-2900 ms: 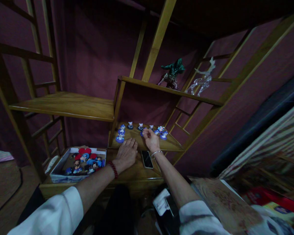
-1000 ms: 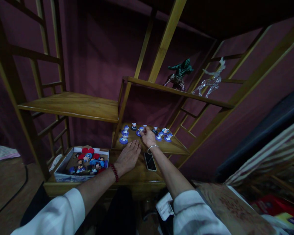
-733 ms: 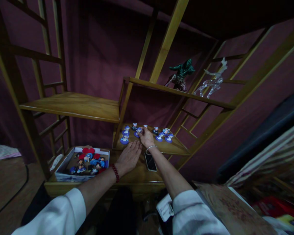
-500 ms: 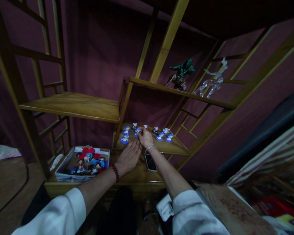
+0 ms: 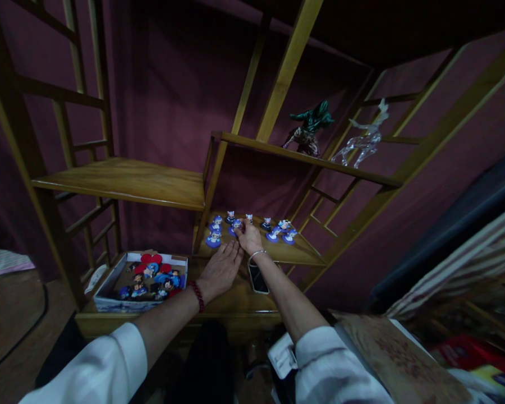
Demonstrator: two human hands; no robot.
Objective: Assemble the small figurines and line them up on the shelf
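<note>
My right hand (image 5: 249,238) reaches onto the low shelf, its fingers closed on a small purple-and-white figurine (image 5: 235,225) that stands on a purple base. Just left of it, my left hand (image 5: 224,264) lies flat at the shelf's front edge, fingers stretched out, holding nothing. Two similar figurines stand at the left, the nearer one a purple figurine (image 5: 213,238). On the right are a purple figurine (image 5: 273,234) and several others. Behind them stand small dark-based figurines, among them a dark figurine (image 5: 266,223); one is partly hidden by my right hand.
A cardboard box (image 5: 122,306) of mixed figurines sits at the left. Below my right wrist lies a phone (image 5: 258,279). A green statue (image 5: 313,126) and a clear glass deer (image 5: 362,140) stand on the upper shelf. Wooden posts and a bare left shelf (image 5: 122,182) surround the spot.
Both hands hold almost the same positions. The whole view has shifted very slightly; no figurine has visibly moved on the shelf.
</note>
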